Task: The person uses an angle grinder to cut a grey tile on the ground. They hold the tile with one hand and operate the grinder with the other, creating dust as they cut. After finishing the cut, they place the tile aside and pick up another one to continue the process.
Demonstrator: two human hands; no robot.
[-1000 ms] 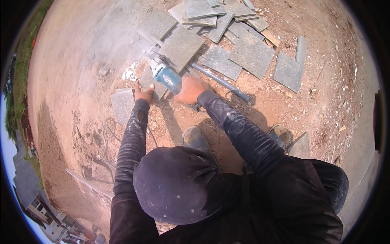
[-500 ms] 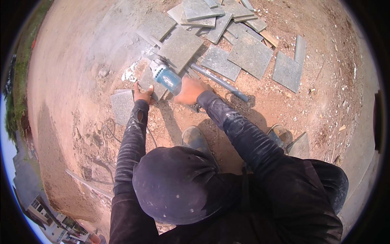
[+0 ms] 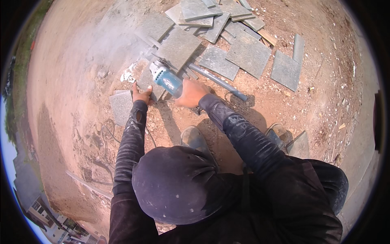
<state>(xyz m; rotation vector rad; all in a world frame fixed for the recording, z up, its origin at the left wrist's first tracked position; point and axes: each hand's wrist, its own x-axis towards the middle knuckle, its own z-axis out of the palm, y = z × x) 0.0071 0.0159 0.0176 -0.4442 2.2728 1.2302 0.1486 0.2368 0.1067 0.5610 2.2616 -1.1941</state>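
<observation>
My right hand point(image 3: 191, 93) is wrapped round the rear of a teal angle grinder point(image 3: 167, 79). The grinder's head lies over a grey stone tile point(image 3: 146, 79), at the edge of a larger slab point(image 3: 178, 48), and pale dust point(image 3: 118, 44) streams off to the far left. Its disc is mostly hidden by the guard and the dust. On the tile's near edge my left hand point(image 3: 141, 95) is closed, the thumb beside the grinder body. Right under that hand another grey tile point(image 3: 121, 106) lies on the ground.
A pile of grey slabs point(image 3: 199, 10) rises at the far middle, with single slabs point(image 3: 286, 71) to its right. A grey pipe point(image 3: 221, 82) lies right of the grinder. A cord point(image 3: 106, 136) loops on the dirt at left. My boots point(image 3: 197, 140) stand close behind the work.
The grinder has shifted slightly toward me and to the right across the tile. The dust cloud at far left has spread and thickened. My left hand keeps its place on the tile.
</observation>
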